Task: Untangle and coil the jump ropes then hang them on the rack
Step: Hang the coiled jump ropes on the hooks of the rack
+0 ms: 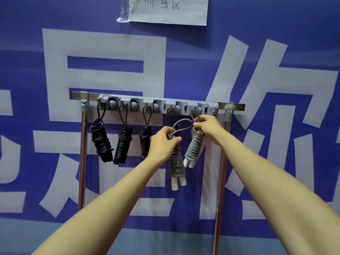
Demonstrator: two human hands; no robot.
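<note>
Reaches up and away from the near edge with both bare forearms. Curls the left grip (pixel 162 142) round the top of a grey rope bundle (pixel 176 166), fingers and thumb closed on the cords. Holds it clear of the hooks, just below the fourth hook (pixel 171 109), with its loop (pixel 182 124) arching up to the right and two white handles (pixel 177 183) sticking out of the bottom. Pinches with the right grip (pixel 207 128) the top of a second grey rope bundle (pixel 193 148), fingertips pressed together on the cord where it runs up to the fifth hook (pixel 195 109) at the right end. Lets that bundle hang tilted, white ends at its foot, just right of the first one.

Farther left, leaves three black rope bundles (pixel 101 142) hanging by thin loops from the first three hooks, side by side and apart. Carries all of them on a grey hook strip (pixel 158 105) fixed to a metal rack (pixel 82 153) with a crossbar and two upright posts. Faces, beyond the rack, a blue banner (pixel 184 61) with huge pale characters and a paper sheet (pixel 169 10) taped at the top.
</note>
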